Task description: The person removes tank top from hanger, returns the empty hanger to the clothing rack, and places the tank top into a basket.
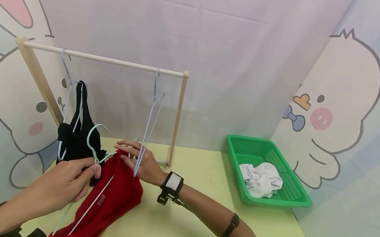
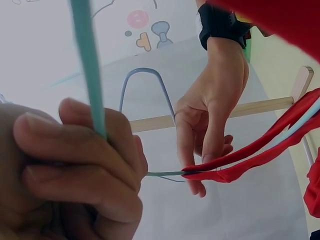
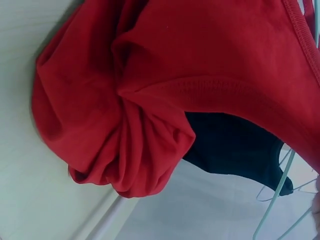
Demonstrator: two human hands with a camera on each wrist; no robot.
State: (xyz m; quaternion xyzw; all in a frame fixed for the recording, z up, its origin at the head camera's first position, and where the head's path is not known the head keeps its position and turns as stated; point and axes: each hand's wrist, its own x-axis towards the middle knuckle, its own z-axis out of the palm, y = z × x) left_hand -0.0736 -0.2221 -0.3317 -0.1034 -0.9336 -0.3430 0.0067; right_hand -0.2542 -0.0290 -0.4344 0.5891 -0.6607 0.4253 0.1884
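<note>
My left hand [image 1: 69,178] grips a light green hanger [image 1: 88,139] just below its hook. A red tank top [image 1: 120,186] hangs partly over that hanger, its lower part bunched close to the table. At the hanger's right shoulder, my right hand [image 1: 148,166] pinches the tank top's strap. The left wrist view shows the thumb and fingers of the right hand [image 2: 215,105] at the strap [image 2: 225,172], with the hanger's arm running into it. Red cloth [image 3: 100,115] fills much of the right wrist view, where the right hand is mostly hidden.
A wooden rack's rail [image 1: 116,61] carries a hanger with a black top [image 1: 80,145] at left. A bare pale blue hanger [image 1: 155,85] hangs at right, overlapping my right hand. On the yellow table [image 1: 200,168], a green basket [image 1: 292,204] holds white cloth [image 1: 260,180].
</note>
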